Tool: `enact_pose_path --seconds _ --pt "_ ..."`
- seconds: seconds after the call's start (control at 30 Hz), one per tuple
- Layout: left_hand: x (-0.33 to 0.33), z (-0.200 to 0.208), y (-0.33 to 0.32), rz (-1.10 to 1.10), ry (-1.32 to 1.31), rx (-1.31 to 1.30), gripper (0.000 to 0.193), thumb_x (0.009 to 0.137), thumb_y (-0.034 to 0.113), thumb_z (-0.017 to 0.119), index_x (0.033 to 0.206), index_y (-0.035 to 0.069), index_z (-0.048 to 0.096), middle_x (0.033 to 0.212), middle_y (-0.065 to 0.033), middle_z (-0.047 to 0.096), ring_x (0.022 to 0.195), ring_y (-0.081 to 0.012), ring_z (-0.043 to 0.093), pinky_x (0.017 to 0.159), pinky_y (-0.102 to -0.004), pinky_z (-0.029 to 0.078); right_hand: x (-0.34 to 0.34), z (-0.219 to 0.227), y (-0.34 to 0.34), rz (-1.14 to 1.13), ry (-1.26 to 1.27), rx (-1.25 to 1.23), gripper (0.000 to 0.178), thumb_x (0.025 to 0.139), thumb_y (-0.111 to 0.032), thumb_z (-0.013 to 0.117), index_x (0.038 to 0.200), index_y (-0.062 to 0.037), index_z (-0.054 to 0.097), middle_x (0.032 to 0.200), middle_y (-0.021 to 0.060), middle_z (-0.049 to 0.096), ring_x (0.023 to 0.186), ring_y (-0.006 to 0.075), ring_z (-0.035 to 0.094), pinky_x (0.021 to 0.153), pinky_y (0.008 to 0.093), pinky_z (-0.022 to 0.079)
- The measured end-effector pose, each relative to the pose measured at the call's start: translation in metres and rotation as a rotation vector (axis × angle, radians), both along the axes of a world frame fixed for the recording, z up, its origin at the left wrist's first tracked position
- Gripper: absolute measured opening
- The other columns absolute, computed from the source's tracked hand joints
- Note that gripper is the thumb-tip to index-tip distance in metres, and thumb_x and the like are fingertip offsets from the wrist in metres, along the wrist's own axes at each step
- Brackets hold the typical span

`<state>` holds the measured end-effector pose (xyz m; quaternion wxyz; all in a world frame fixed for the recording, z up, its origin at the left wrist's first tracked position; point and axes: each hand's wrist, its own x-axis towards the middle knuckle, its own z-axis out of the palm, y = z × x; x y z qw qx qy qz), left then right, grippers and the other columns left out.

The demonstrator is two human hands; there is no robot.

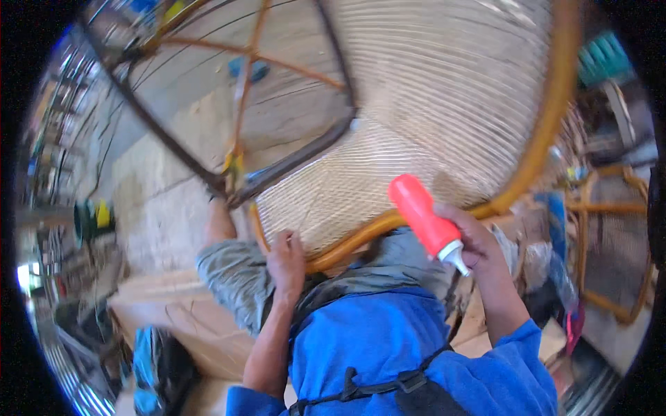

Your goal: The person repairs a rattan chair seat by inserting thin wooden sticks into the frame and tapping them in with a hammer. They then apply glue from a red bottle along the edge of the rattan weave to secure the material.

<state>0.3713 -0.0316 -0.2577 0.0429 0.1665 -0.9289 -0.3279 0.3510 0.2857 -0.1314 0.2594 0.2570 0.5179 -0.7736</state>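
A red squeeze bottle (424, 216) with a white nozzle is in my right hand (474, 238), whose fingers wrap round its side. The bottle is tilted, its nozzle pointing down toward my right. Across my lap leans a chair frame (361, 244) of glossy amber-brown cane, filled with a pale woven panel (326, 201). My left hand (286, 260) is closed over the near left corner of this frame, fingertips on the edge of the weave. Beyond, joined or touching at the left, stand dark curved legs (156, 128) with crossed brown braces (251, 54).
Another cane frame (586, 243) stands at the right. A blue and black bag (156, 367) lies at the lower left, near brown cardboard (163, 298). A dark green container (89, 223) and a small blue item (248, 69) are on the floor. Teal coiled material (605, 59) sits at the far right.
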Motion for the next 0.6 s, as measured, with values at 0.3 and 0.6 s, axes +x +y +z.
enact_pose_path --seconds 0.3,0.6 --pt "0.004 0.002 0.023 -0.191 0.153 -0.324 0.014 0.092 0.02 0.056 0.099 0.01 0.062 0.073 -0.0118 0.065 0.062 -0.0296 0.064 0.057 -0.0402 0.05 0.113 0.025 0.142 -0.137 -0.152 0.508 0.035 0.085 -0.039 0.062 0.087 -0.0043 0.062 0.072 0.0035 0.061 0.056 0.013 0.056 0.05 0.0282 0.045" --pt "0.007 -0.016 0.015 -0.214 0.061 -0.332 0.027 0.093 0.021 0.053 0.116 0.007 0.054 0.105 -0.0164 0.064 0.086 -0.0345 0.065 0.07 -0.042 0.051 0.103 -0.04 0.299 0.151 -0.256 1.06 0.038 0.084 -0.035 0.062 0.091 0.0021 0.061 0.071 0.0084 0.062 0.055 0.0195 0.058 0.051 0.0348 0.048"
